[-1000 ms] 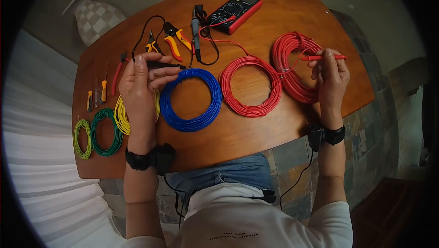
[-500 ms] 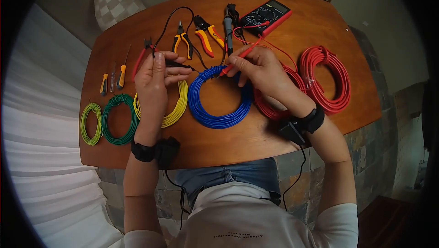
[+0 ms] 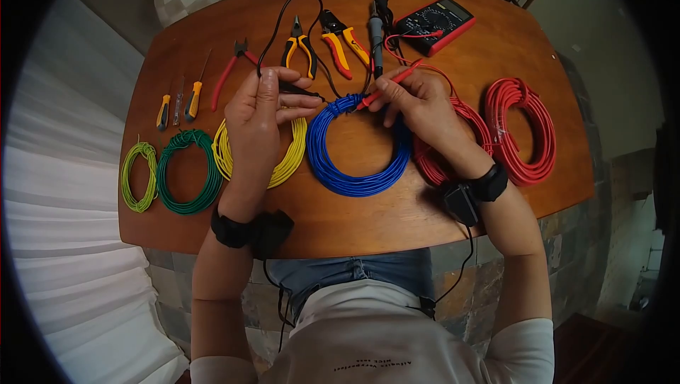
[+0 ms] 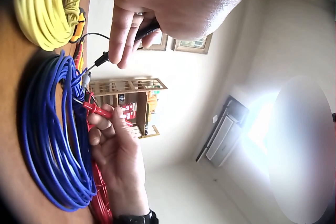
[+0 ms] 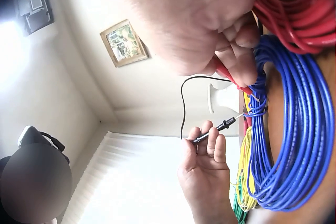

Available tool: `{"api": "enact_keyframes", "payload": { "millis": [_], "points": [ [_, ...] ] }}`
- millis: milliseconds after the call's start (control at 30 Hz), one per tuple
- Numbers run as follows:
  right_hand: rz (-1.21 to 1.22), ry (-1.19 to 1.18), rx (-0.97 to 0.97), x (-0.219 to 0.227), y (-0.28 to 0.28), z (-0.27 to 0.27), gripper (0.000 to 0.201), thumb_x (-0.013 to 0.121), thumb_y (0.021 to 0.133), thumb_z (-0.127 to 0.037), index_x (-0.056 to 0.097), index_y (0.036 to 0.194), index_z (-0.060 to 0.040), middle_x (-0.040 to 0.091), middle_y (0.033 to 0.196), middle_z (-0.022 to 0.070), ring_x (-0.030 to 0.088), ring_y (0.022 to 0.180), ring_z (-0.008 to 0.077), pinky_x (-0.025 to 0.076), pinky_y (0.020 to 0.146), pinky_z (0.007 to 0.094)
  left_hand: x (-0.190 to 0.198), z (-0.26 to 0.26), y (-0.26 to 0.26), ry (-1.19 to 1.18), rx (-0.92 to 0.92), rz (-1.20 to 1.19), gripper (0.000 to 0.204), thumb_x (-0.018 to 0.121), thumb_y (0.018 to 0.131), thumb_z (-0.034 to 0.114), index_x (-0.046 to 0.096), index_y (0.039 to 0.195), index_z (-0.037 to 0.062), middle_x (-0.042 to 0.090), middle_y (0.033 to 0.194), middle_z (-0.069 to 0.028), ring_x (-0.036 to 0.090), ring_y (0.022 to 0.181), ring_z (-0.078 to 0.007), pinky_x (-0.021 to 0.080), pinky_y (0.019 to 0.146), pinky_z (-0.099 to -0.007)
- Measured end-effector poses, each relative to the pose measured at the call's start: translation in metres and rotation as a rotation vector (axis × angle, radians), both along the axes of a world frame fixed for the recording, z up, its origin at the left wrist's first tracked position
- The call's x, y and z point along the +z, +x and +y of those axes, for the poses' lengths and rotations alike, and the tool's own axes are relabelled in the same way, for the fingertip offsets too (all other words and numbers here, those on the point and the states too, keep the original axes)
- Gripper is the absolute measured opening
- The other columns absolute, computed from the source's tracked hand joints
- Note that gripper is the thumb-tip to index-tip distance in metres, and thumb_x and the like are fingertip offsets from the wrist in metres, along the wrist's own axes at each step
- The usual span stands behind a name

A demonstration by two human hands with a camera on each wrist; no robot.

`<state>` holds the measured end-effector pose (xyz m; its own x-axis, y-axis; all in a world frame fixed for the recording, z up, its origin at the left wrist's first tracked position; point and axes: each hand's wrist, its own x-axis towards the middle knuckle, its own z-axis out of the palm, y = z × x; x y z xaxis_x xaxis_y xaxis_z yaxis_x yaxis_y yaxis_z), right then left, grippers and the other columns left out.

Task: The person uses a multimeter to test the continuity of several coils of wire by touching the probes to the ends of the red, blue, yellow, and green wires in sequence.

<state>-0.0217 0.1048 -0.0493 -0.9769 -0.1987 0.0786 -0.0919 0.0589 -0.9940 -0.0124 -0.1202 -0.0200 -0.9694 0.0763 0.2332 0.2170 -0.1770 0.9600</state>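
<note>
My left hand pinches a black probe whose metal tip points at the bound top of the blue wire coil. My right hand grips a red probe, its tip at that same bound part, a little to the right. In the left wrist view the black probe and the red probe both point down at the blue coil. The right wrist view has the black probe's tip close beside the wrapped strands; whether either tip touches wire, I cannot tell.
A red and black multimeter lies at the back right, beside a soldering iron. Pliers, a wire stripper and screwdrivers lie behind and left. Yellow, green and red coils flank the blue one.
My right hand has come from over the red coils on the right to the blue coil, bringing the red probe. My left hand still holds the black probe near the blue coil.
</note>
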Motion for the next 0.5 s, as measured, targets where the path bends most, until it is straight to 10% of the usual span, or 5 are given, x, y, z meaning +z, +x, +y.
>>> {"api": "enact_keyframes", "payload": {
  "millis": [500],
  "points": [
    [0.002, -0.035, -0.011, -0.0026, -0.0014, -0.0001, 0.022, 0.053, 0.094, -0.019, 0.06, 0.093, 0.0027, 0.065, 0.074, 0.0065, 0.056, 0.055, 0.0092, 0.046, 0.051, 0.0209, 0.0014, -0.0013, -0.0008, -0.017, 0.027, -0.012, 0.032, 0.038, 0.1, 0.023, 0.053, 0.101, -0.0054, 0.061, 0.093, -0.0174, 0.068, 0.076, -0.0217, 0.057, 0.065, -0.0264]
  ]
}}
